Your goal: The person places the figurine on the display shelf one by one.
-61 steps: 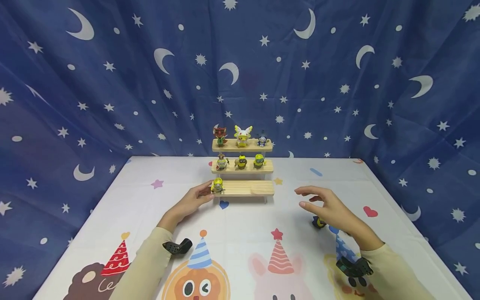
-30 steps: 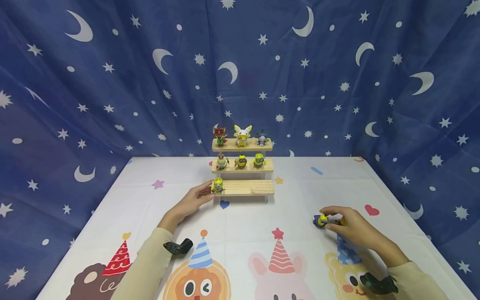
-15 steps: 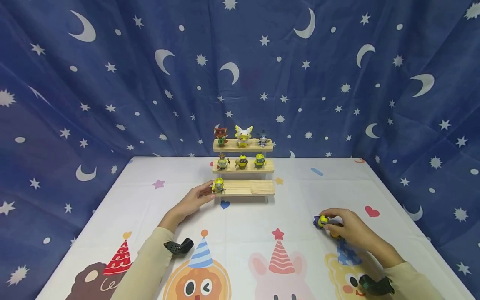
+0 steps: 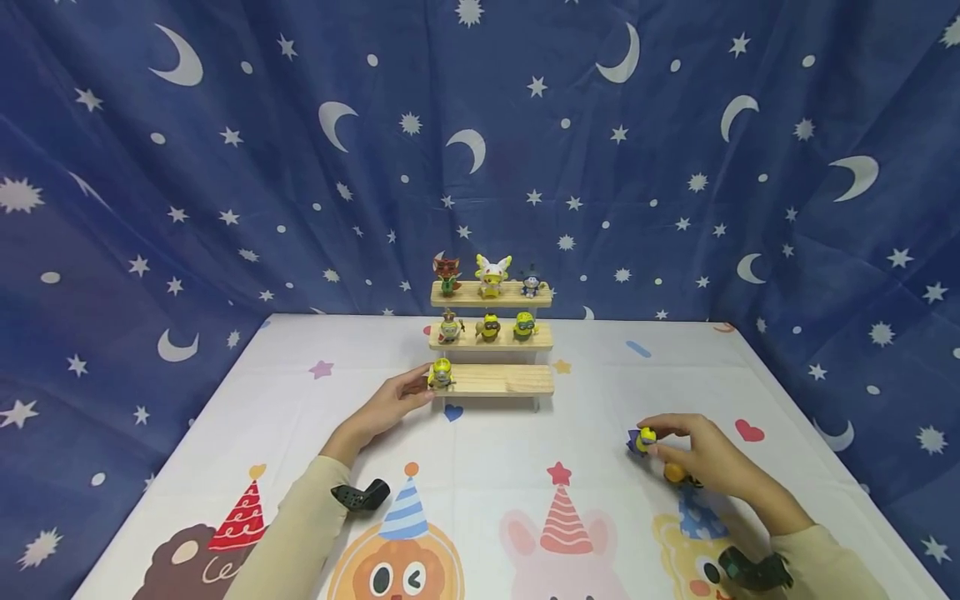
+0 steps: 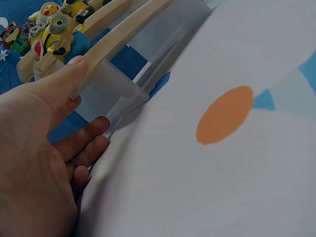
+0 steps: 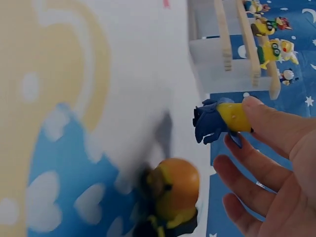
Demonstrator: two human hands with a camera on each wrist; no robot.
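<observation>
A three-tier wooden display shelf (image 4: 491,381) stands at the far middle of the table. My left hand (image 4: 392,403) grips the left end of its lowest board; in the left wrist view the thumb lies at the board's end and a finger is under it. Right there on that board stands a Minion figurine (image 4: 441,373) with a guitar-like piece. On the right, my right hand (image 4: 701,450) pinches a yellow Minion figurine (image 6: 234,116) in dark blue between thumb and index finger. Below that hand lies an orange-topped figurine (image 6: 180,185), partly hidden in the head view.
Fox-like, white-eared and dark blue figurines line the top board (image 4: 472,296). Three Minion figurines stand on the middle board (image 4: 468,340). A white patterned cloth (image 4: 510,483) covers the table, and a dark blue starry curtain (image 4: 525,150) hangs behind it.
My right hand has moved down and right from above the table and taken hold of the blue and yellow Minion figurine. The left hand stays at the shelf.
</observation>
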